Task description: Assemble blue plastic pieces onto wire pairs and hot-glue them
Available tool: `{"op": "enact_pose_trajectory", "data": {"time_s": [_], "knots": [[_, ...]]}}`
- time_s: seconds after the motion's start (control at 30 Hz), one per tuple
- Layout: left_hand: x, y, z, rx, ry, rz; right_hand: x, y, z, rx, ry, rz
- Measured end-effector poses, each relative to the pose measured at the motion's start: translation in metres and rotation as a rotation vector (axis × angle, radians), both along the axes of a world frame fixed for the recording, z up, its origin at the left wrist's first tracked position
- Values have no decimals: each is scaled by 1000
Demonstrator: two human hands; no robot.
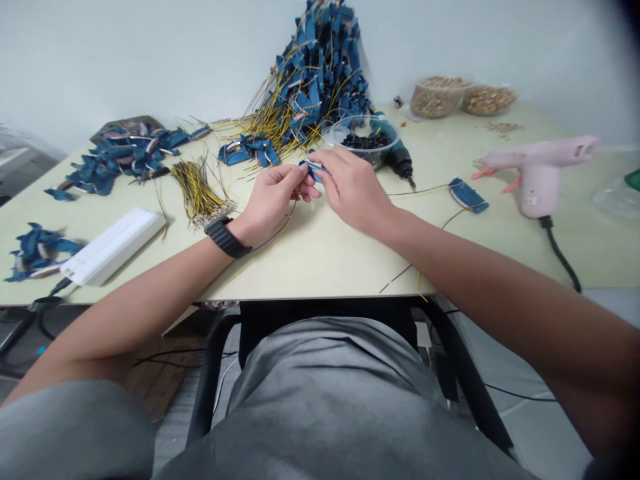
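Both hands meet above the middle of the table, around a small blue piece (313,171). My left hand (273,197), with a black band on its wrist, pinches the piece's left end. From the right, my right hand (353,190) grips it between thumb and fingers. A dark wire and a yellow wire trail from the piece down past my left wrist. Another blue piece (468,195) with wires lies to the right. Just behind my right hand stands a clear round tub (395,143) of small black parts.
Behind rises a tall heap of blue pieces (320,73) with yellow wires. Left are a wire bundle (197,190), more blue pieces (115,157) and a white box (115,247). A power tool (399,159), pink glue gun (540,167) and two filled tubs (437,97) are rightward.
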State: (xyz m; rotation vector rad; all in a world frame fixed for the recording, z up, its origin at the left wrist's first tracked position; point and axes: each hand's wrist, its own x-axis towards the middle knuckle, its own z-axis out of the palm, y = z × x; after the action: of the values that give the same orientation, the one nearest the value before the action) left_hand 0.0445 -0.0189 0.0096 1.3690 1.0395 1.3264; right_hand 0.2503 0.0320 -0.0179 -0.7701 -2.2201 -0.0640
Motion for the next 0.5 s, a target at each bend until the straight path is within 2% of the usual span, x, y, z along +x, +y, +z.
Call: {"op": "enact_pose_trajectory", "data": {"time_s": [0.23,0.5], "knots": [[3,-4,4,-79,-20,-4,-2,-1,1,-124,45,18],[6,-7,5,-87,-38,0,-1,-6,3,-102,26,36]]}}
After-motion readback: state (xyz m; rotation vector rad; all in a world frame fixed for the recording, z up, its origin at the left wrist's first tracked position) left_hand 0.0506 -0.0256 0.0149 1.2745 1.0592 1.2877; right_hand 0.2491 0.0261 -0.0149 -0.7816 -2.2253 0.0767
